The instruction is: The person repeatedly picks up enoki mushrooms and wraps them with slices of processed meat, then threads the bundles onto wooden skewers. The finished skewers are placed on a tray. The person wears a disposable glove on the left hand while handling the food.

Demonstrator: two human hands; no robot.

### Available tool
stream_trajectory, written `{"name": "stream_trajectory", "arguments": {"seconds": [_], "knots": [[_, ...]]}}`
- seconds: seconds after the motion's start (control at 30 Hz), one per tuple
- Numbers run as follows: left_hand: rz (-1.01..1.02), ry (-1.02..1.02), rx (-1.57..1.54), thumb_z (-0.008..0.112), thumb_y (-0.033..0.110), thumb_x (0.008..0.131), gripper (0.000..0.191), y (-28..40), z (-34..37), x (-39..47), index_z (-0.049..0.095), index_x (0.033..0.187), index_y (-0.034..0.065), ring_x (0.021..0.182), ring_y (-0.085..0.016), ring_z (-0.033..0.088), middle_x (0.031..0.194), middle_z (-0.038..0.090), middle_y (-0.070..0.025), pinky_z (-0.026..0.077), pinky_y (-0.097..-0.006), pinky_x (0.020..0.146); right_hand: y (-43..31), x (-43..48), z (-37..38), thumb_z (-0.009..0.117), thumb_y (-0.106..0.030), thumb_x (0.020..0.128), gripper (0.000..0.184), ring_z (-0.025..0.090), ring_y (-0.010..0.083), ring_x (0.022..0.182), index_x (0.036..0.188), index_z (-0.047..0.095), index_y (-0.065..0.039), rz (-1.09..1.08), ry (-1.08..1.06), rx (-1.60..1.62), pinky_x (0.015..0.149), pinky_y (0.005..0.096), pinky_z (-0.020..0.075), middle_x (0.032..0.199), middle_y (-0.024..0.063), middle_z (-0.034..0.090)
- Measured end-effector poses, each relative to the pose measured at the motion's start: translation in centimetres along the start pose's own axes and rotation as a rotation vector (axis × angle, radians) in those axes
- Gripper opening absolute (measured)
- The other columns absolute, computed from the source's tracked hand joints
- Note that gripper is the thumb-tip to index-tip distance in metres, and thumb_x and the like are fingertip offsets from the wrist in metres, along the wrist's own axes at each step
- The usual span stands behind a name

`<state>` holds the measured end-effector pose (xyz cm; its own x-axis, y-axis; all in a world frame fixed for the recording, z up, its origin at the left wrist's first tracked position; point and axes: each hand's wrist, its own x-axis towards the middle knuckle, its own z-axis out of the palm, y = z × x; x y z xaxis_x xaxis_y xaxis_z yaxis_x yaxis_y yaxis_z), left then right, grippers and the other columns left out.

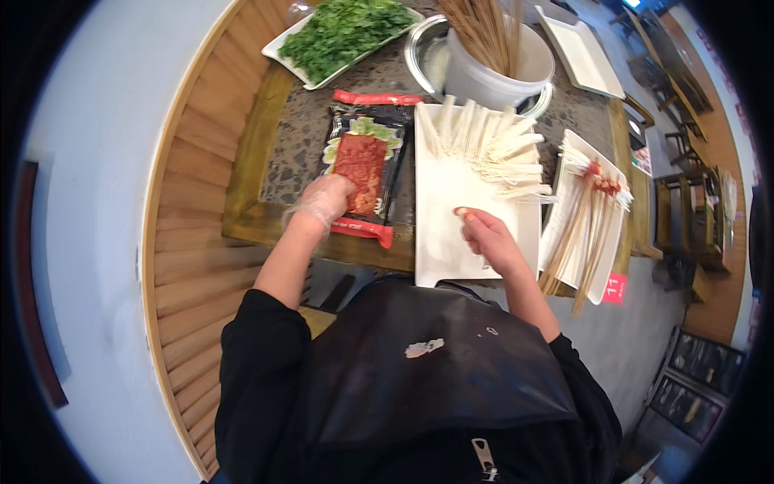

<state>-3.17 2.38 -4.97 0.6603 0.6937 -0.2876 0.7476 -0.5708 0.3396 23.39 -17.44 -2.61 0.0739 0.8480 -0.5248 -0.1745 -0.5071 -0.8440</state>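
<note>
My left hand (322,196), in a clear plastic glove, rests its bent fingertips on the lower left edge of the red sliced meat (361,166). Its fingertips are partly hidden, so a grip on a slice cannot be made out. The meat lies on an opened black package (396,151) with red ends. Over a white rectangular tray (444,242) is my right hand (488,237), its fingers curled in. Something small and pale shows at its fingertips, too blurred to name. Bundles of enoki mushrooms (484,136) fan along the tray's far and right sides.
At right, a second white tray (595,281) holds skewers (568,242) with meat and enoki. A white bucket (502,85) of wooden sticks (490,36) stands in a metal bowl (423,54). Leafy greens (344,33) fill a dish at back left. Another white tray (583,57) lies back right.
</note>
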Motion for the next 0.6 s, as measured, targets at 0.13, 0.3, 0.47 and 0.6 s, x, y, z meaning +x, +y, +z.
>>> {"name": "stream_trajectory", "arguments": {"seconds": [0.13, 0.3, 0.47, 0.6], "knots": [[0.021, -0.100, 0.245, 0.054, 0.007, 0.071, 0.016, 0.7, 0.2, 1.1, 0.067, 0.080, 0.0098, 0.090, -0.033, 0.062, 0.090, 0.066, -0.0156, 0.049, -0.0437, 0.077, 0.4, -0.5, 0.9, 0.046, -0.025, 0.094, 0.037, 0.050, 0.0072, 0.069, 0.121, 0.055, -0.003, 0.014, -0.080, -0.089, 0.062, 0.0214, 0.0418, 0.088, 0.0003, 0.060], [0.024, -0.172, 0.354, 0.055, 0.005, 0.072, 0.017, 1.2, -0.2, 1.4, 0.068, 0.081, 0.0099, 0.091, -0.032, 0.063, 0.092, 0.066, -0.0159, 0.051, -0.0416, 0.078, 1.2, -0.2, 1.3, 0.051, -0.020, 0.093, 0.031, 0.050, 0.0068, 0.066, 0.117, 0.057, -0.002, 0.007, -0.082, 0.004, 0.059, 0.0214, 0.0425, 0.082, -0.0012, 0.058], [0.121, -0.143, 0.325, 0.058, 0.004, 0.069, 0.013, 0.6, -0.1, 1.2, 0.066, 0.079, 0.0061, 0.089, -0.033, 0.063, 0.089, 0.066, -0.0166, 0.051, -0.0419, 0.077, 1.5, -0.3, 0.7, 0.053, -0.019, 0.092, 0.030, 0.050, 0.0063, 0.065, 0.115, 0.058, -0.001, 0.040, -0.021, 0.086, 0.059, 0.0213, 0.0426, 0.081, -0.0013, 0.058], [0.164, -0.155, 0.377, 0.057, 0.006, 0.069, 0.010, 0.4, 0.2, 1.5, 0.064, 0.077, 0.0055, 0.084, -0.035, 0.063, 0.080, 0.064, -0.0172, 0.050, -0.0439, 0.074, 1.3, -0.6, 0.8, 0.055, -0.019, 0.090, 0.030, 0.051, 0.0066, 0.067, 0.113, 0.059, -0.002, 0.019, -0.042, 0.088, 0.060, 0.0217, 0.0432, 0.083, -0.0012, 0.060]]}}
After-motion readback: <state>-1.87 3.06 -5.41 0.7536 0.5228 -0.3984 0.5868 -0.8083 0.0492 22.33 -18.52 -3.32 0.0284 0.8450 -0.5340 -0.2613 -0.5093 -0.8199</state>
